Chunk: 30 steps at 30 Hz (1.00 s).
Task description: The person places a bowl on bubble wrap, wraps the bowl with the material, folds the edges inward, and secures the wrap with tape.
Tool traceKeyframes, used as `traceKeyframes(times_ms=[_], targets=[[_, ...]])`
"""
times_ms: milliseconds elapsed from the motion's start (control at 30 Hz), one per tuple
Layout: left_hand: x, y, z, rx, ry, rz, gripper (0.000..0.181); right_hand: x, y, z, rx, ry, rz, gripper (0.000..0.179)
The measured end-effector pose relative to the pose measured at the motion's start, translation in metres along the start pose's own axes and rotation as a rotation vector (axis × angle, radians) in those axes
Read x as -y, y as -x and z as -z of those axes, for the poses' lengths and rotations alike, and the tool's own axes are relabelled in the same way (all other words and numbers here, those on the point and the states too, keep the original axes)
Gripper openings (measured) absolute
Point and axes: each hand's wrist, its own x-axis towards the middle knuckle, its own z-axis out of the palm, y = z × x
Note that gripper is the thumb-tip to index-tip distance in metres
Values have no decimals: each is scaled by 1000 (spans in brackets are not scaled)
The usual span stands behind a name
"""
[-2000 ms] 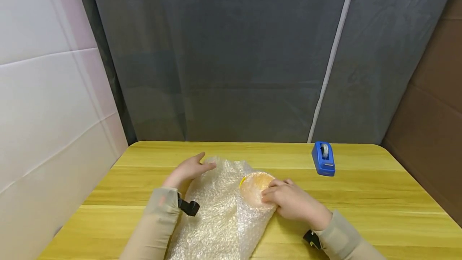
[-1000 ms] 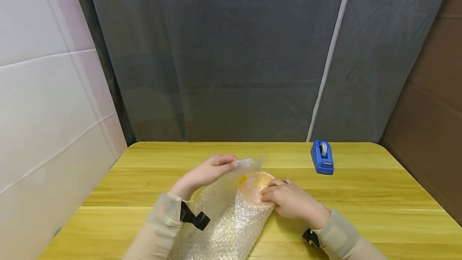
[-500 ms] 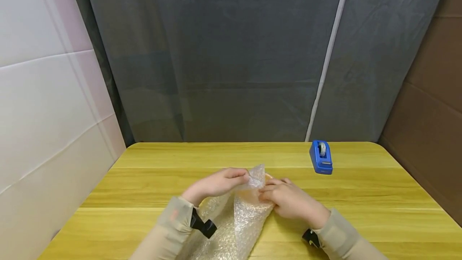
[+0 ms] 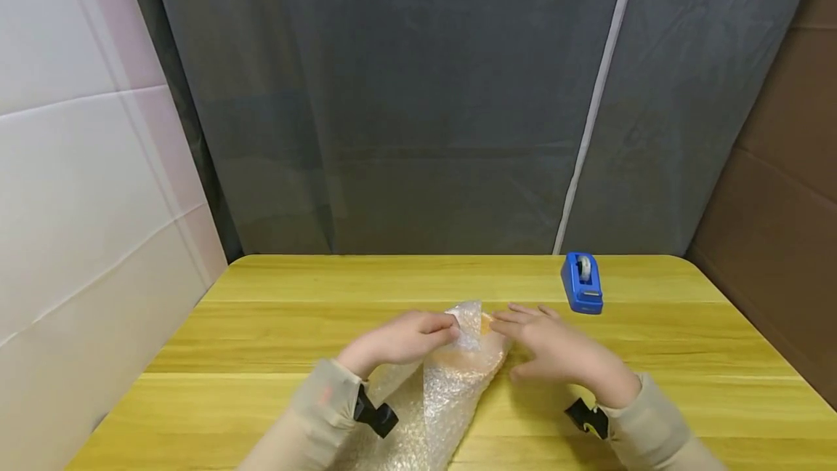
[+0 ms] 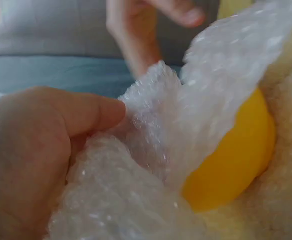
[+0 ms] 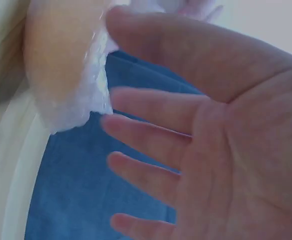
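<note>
A sheet of clear bubble wrap (image 4: 454,402) lies on the table, folded around a round yellow-orange object (image 5: 236,155) whose kind is mostly hidden. In the left wrist view, a smooth, curved yellow part of it shows between the folds. My left hand (image 4: 408,340) pinches the sheet's far edge between thumb and fingers, holding that flap over the object. To the right of the bundle is my right hand (image 4: 559,355), its fingers spread and straight, fingertips close to the wrap. The right wrist view shows its palm (image 6: 226,150) with nothing gripped.
A blue tape dispenser (image 4: 582,286) with a roll of tape stands toward the back right of the wood-grain table (image 4: 686,355). Behind the table hangs a dark grey curtain (image 4: 418,107). White panels (image 4: 98,166) border the left, a brown one (image 4: 778,187) the right.
My left hand has taken the wrap's far left edge and folded it rightward over the yellow-orange object. My right hand has let go of the bundle and moved slightly right, fingers spreading.
</note>
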Motion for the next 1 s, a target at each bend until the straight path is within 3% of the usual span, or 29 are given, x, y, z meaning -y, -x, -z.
traceKeyframes(times_ms=[133, 433, 600, 867, 1000], targets=[[-6, -1, -9, 3, -171, -7, 29, -2, -3, -5, -40, 17, 14, 80], [-16, -2, -23, 25, -341, 93, 27, 20, -7, -11, 71, 34, 55, 72], [-18, 0, -26, 43, -347, 128, 31, 29, -5, -12, 116, 18, 83, 63], [-18, 3, -29, 121, -335, 170, 64, 29, -8, -17, 128, -3, 108, 59], [-17, 3, -29, 155, -317, 190, 70, 27, -11, -21, 120, -6, 132, 60]])
